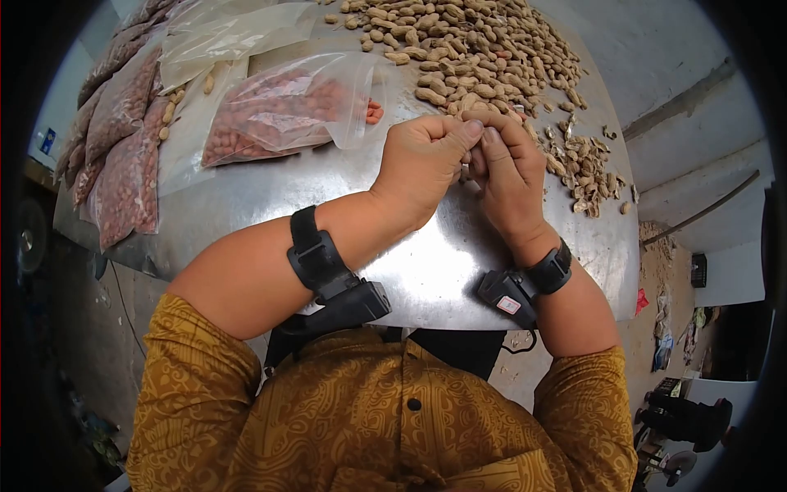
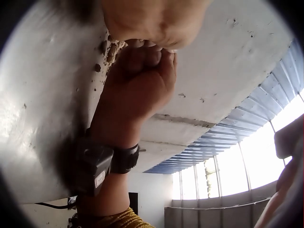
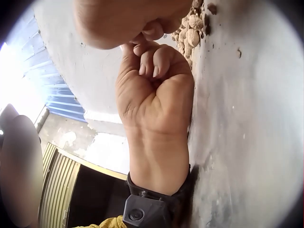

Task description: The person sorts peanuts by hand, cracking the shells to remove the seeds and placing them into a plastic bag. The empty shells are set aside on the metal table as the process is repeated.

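The table (image 1: 270, 197) is bare sheet metal, smooth, with a dull, smudged gloss. At its far end the peanuts (image 1: 467, 49) have rough, matt tan shells. On its left side lie bags (image 1: 287, 107) of clear, crinkled, shiny plastic. At its near edge, the shirt (image 1: 369, 418) is matt patterned cloth.

I see the head camera looking steeply down from above the shoulders, the metal table (image 1: 426, 271) filling the upper frame. Each wrist camera sits low and very close, tilted upward: the left one faces the right hand (image 2: 137, 80) at centre, the right one faces the left hand (image 3: 156, 90). All three share the meeting hands and the peanuts (image 1: 475, 49).
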`<state>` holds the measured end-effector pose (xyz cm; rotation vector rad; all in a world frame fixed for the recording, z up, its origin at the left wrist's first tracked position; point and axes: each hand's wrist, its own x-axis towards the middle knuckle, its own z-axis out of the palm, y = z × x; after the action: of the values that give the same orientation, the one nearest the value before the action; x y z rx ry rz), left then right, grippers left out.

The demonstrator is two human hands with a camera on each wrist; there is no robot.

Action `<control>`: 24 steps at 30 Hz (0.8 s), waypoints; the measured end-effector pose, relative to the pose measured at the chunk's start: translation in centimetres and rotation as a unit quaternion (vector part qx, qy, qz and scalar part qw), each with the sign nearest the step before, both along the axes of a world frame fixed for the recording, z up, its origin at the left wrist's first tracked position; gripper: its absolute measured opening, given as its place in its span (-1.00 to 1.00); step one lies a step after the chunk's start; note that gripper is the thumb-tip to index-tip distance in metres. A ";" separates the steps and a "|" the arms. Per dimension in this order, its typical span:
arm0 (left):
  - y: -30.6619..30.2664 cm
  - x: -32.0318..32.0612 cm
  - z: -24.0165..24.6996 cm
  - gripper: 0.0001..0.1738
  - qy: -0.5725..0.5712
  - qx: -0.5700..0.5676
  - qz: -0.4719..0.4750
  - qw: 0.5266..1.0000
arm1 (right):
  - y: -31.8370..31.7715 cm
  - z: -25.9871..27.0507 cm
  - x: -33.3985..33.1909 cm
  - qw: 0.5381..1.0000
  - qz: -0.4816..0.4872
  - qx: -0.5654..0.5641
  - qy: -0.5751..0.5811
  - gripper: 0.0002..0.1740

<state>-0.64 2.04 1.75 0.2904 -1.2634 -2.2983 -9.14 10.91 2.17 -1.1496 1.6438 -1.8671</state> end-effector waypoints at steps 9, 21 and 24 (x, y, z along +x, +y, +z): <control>-0.4 0.2 -0.4 -0.82 0.013 0.046 -0.058 0.997 | -0.1 -0.3 -0.4 0.973 0.052 -0.076 -0.210 -0.84; -1.2 -0.1 -1.2 -0.78 0.005 0.113 -0.109 0.988 | -0.1 -0.1 -0.7 1.000 -0.021 0.006 -0.002 -0.82; -0.9 0.1 -0.7 -0.76 -0.020 0.053 -0.068 0.996 | 0.0 0.1 -0.7 0.998 -0.002 0.020 -0.060 -0.82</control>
<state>-0.52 1.19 1.08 0.2974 -1.2172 -2.4916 -9.88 10.95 2.26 -0.9998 1.6111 -1.8580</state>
